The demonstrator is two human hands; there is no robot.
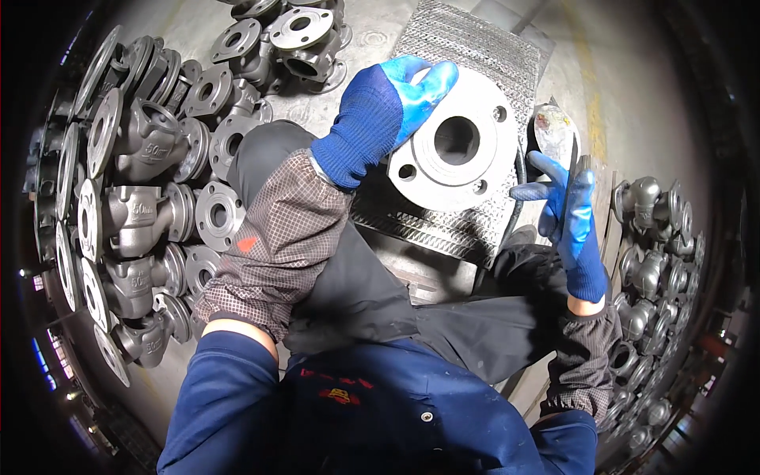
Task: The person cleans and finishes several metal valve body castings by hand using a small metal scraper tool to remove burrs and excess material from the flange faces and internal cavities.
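My left hand, in a blue coated glove, grips the upper left rim of a grey metal flange, thumb over its face. The flange has a large central bore and smaller bolt holes, and faces up. It sits over a ridged metal-looking block; what lies beneath the flange is hidden. To the right, my right hand, also gloved in blue, has a thin dark bar between thumb and fingers, some of them stretched out. The bar's kind is unclear. Just beyond this hand is a rounded grey thing with reddish and yellow marks.
Cast metal valve bodies with flanges are stacked closely on the left. More valve bodies lie at the far left of centre, and rows of others stand on the right. A dark cable runs beside the block. My bent legs are close below.
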